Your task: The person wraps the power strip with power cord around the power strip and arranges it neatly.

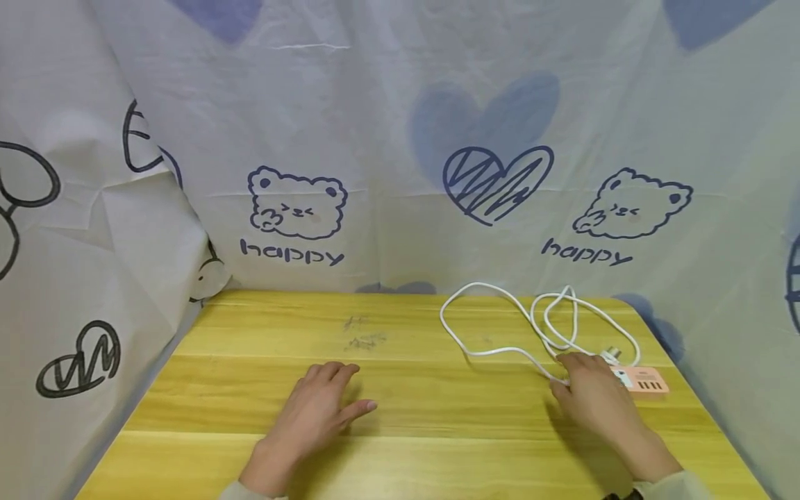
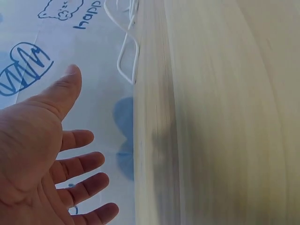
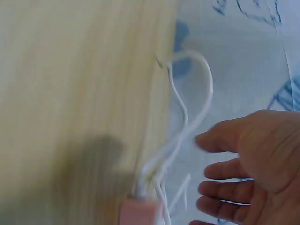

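Observation:
A pink power strip (image 1: 650, 380) with a white cord (image 1: 494, 352) lies at the right of the wooden table. The cord spreads in loops to the left and behind it; a plug (image 1: 611, 353) rests just behind the strip. My right hand (image 1: 596, 403) hovers over the strip's left end, partly hiding it, fingers relaxed. In the right wrist view that hand (image 3: 253, 168) holds nothing, and the pink strip (image 3: 139, 212) shows beside it at the bottom. My left hand (image 1: 312, 413) is above the left half of the table, fingers spread; the left wrist view shows the hand (image 2: 42, 159) empty.
The wooden table (image 1: 281, 458) has small dark scribbles (image 1: 365, 340) toward its back edge. A pale cloth (image 1: 387, 153) printed with bears, hearts and lettering hangs behind the table and at both sides.

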Demonstrator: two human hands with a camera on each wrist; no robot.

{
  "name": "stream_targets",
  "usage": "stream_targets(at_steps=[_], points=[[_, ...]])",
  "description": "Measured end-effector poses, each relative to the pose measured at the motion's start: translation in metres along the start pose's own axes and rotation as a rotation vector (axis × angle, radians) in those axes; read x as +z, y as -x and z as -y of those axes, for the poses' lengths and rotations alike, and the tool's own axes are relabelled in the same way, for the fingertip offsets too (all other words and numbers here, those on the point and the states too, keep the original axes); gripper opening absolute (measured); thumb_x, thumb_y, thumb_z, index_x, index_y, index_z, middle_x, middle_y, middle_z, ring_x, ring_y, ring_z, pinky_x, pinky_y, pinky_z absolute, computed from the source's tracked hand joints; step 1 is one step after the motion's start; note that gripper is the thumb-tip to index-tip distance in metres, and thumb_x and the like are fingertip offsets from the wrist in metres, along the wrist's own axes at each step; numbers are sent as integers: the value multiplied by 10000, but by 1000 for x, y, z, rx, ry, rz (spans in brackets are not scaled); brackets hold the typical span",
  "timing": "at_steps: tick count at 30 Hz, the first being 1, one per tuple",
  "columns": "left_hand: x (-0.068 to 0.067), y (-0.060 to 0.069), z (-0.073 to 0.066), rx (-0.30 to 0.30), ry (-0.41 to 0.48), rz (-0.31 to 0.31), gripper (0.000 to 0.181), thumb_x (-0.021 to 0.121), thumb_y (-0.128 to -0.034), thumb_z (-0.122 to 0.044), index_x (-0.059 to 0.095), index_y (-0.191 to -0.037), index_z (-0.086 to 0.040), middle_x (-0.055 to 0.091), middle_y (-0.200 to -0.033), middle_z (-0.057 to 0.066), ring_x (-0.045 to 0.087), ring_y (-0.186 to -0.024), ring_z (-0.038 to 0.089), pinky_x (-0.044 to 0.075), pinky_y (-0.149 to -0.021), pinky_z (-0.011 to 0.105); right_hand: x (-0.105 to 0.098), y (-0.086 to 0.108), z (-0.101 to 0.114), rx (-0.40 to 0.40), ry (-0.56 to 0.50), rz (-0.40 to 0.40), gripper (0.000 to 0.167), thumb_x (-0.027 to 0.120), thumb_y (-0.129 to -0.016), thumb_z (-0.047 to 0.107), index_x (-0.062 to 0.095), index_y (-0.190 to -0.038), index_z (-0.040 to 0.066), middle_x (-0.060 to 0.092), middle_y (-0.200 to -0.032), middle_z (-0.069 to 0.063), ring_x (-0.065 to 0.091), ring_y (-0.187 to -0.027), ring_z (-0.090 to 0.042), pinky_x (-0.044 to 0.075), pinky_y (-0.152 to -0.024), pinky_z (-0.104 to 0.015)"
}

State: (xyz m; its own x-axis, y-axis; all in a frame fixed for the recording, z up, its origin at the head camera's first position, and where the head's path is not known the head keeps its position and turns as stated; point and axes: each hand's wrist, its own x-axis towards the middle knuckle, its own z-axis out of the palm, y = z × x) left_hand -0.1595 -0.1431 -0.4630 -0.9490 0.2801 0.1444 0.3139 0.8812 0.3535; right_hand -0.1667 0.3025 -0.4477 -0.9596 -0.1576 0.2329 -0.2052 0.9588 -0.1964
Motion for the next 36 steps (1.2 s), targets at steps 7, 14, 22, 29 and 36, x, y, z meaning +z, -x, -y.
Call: stream_targets(at_steps=[7,14,22,29,36], points=[[12,-13,-17,36,106,38,591,713,-983,-523,641,-1382,-94,650,-1353,123,573,-1299,371,477,-1084,578,-4,-7,-32,4,43,87,422,651,-964,129,626,-1297,-129,643,-1269,-347,563,-1213,-590,410,-1080,-701],[26,-29,-37,94,233,66,553,661,-1023,-513,641,-1391,-100,644,-1380,108,584,-1297,333,494,-1081,546,-1,-5,-43,4,87,95,309,600,-1020,187,703,-1180,-56,692,-1161,-274,622,-1104,-530,496,-955,-647],[42,-48,-58,122,341,90,526,650,-1045,-459,616,-1430,-102,619,-1422,87,561,-1336,309,482,-1098,537,2,-3,-55,41,113,72,319,781,-897,201,673,-1062,-50,644,-973,-210,612,-861,-426,515,-735,-603],[57,-56,-69,123,384,120,547,667,-1038,-439,591,-1453,-92,611,-1437,102,562,-1358,323,457,-1133,544,11,0,-63,26,106,-14,340,801,-844,93,628,-1084,-73,632,-983,-246,589,-826,-416,477,-665,-566],[71,-58,-72,112,400,147,576,639,-1049,-464,566,-1474,-82,613,-1433,105,584,-1340,309,469,-1124,524,16,1,-63,25,127,-11,347,779,-900,146,696,-1179,-44,650,-1122,-273,595,-992,-502,513,-781,-669]])
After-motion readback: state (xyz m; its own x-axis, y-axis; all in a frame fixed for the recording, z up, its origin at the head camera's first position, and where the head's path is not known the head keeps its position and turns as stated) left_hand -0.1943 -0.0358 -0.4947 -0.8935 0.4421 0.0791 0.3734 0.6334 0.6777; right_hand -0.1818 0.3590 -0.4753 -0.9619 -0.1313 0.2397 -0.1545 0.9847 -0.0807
